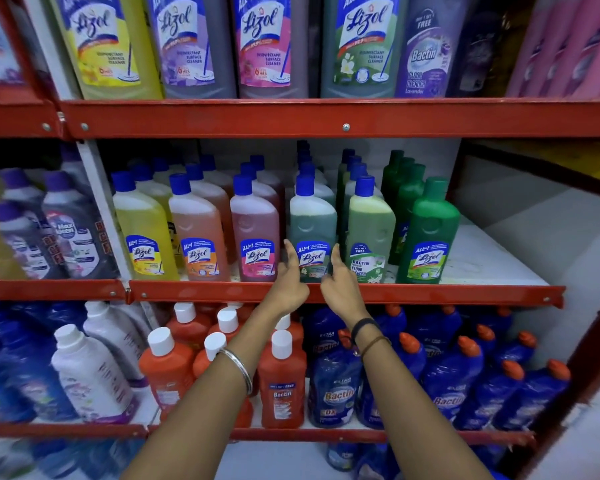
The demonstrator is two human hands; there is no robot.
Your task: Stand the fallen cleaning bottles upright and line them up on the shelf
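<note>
Both hands are reaching to the front of the middle shelf, framing a teal bottle that is standing upright at the shelf's red front edge. The left hand is lying open against the bottle's left side with the thumb raised, and the right hand is resting open at its right side, fingers loosely curled; neither is closing around it. The bottle is holding greenish-blue liquid nearly up to its blue cap. It is standing in the front row between a pink bottle filled with rose liquid on its left and a pale green bottle on its right. Further left, an orange bottle and a yellow bottle are standing full; at the far right a dark green bottle is ending the row. Behind each one, more bottles of the same colour are lining up toward the back.
</note>
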